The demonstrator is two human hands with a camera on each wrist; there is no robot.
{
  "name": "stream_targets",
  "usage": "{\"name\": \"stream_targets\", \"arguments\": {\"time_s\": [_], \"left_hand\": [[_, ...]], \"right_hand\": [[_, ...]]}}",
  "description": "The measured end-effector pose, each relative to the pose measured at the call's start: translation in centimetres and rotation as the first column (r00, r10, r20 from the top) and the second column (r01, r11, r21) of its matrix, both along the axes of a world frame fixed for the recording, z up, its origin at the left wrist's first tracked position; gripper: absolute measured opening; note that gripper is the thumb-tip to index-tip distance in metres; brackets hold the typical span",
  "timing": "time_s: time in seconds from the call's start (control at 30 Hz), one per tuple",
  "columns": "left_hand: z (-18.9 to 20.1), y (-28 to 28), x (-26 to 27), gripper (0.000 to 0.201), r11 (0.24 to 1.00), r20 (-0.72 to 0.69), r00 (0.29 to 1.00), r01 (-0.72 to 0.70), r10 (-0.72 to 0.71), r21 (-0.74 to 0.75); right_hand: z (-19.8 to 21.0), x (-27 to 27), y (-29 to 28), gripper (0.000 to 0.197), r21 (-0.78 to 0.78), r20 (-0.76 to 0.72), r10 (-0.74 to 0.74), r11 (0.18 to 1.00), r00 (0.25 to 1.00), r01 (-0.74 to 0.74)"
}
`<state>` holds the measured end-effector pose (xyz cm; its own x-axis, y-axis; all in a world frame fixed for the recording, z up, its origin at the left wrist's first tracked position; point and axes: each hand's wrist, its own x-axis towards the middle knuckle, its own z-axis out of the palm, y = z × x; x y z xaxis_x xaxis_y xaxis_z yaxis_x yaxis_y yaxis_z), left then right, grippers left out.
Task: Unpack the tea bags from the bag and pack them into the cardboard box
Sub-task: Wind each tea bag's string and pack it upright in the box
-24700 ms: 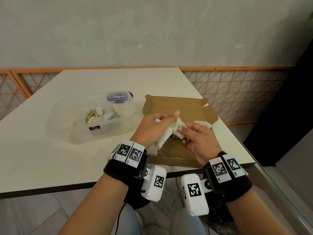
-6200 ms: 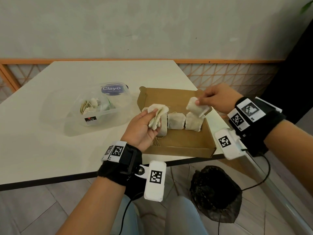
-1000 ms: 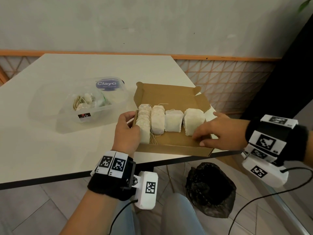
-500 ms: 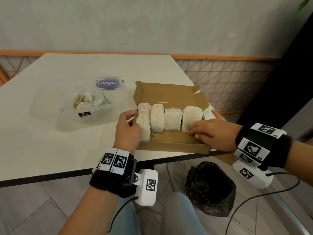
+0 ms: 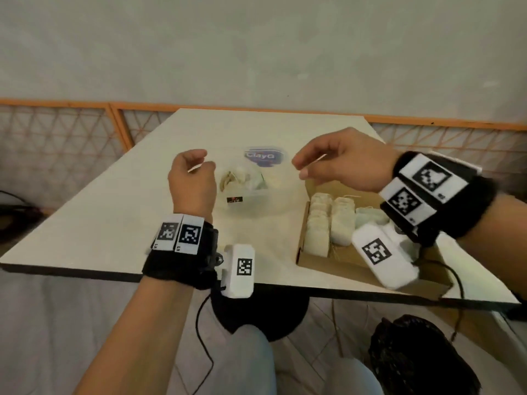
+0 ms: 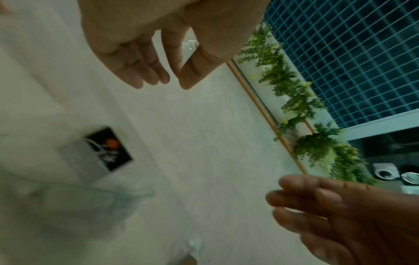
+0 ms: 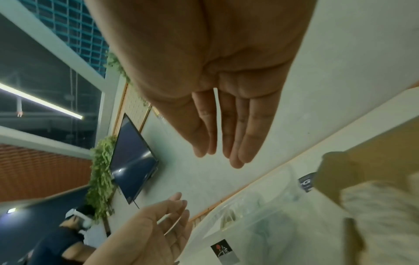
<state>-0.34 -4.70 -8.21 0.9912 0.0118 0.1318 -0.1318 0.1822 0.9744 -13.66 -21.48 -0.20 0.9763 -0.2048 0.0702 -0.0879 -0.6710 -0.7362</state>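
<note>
The clear plastic bag (image 5: 245,181) lies mid-table with several tea bags inside and a blue label at its far end. The open cardboard box (image 5: 310,259) sits at the table's right front edge, with rows of white tea bags (image 5: 328,223) standing in it. My left hand (image 5: 199,166) hovers just left of the bag, fingers loosely curled and empty. My right hand (image 5: 302,166) hangs above the gap between bag and box, fingers relaxed and empty. The left wrist view shows the left fingers (image 6: 136,71) apart from the thumb. In the right wrist view the right fingers (image 7: 229,136) are straight.
A black plastic sack (image 5: 422,357) sits on the floor under the table's right front corner. The table's dark front edge (image 5: 85,273) runs near my wrists. An orange lattice fence (image 5: 57,132) stands behind the table. The box overhangs the right front edge.
Both hands have let go of the box and its tea bags, risen, and moved left toward the plastic bag. The head view has swung left.
</note>
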Motion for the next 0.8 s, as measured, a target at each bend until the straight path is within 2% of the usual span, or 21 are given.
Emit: {"name": "stream_targets", "arguments": {"time_s": [0.1,0.17,0.3,0.5,0.57,0.63,0.73,0.8], "left_hand": [[0.1,0.7,2.0,0.022,0.998,-0.164,0.984,0.062,-0.066,-0.031],[1.3,0.7,2.9,0.032,0.993,-0.228,0.970,0.103,-0.089,0.051],[2.8,0.2,4.8,0.046,0.938,-0.378,0.912,0.260,-0.161,0.228],[2.4,-0.2,7.4,0.069,0.894,-0.606,0.750,0.427,-0.265,0.137],[2.1,-0.3,7.7,0.054,0.864,-0.633,0.725,0.473,-0.272,0.171],[1.9,-0.8,7.8,0.032,0.817,-0.614,0.752,0.499,-0.242,0.290],[1.5,-1.4,7.3,0.039,0.731,-0.553,0.803,0.513,-0.223,0.450],[1.3,-1.7,7.4,0.031,0.706,-0.520,0.813,0.529,-0.263,0.471]], "right_hand": [[-0.4,5.2,2.3,0.024,0.047,-0.033,0.001,0.999,0.999,0.000],[-1.0,8.5,3.5,0.028,0.043,-0.099,-0.003,0.999,0.995,0.008],[-2.3,13.1,4.6,0.035,-0.286,-0.256,-0.069,0.958,0.964,-0.007],[-3.7,15.3,5.0,0.040,-0.264,-0.311,-0.133,0.963,0.941,0.049],[-4.1,15.3,5.3,0.039,-0.310,-0.336,-0.126,0.950,0.933,0.016],[-4.4,15.1,5.1,0.039,-0.349,-0.335,-0.125,0.937,0.934,0.000],[-4.9,14.8,4.2,0.040,-0.369,-0.274,-0.142,0.929,0.951,0.032],[-5.0,14.4,3.7,0.043,-0.405,-0.249,-0.137,0.914,0.959,0.026]]}}
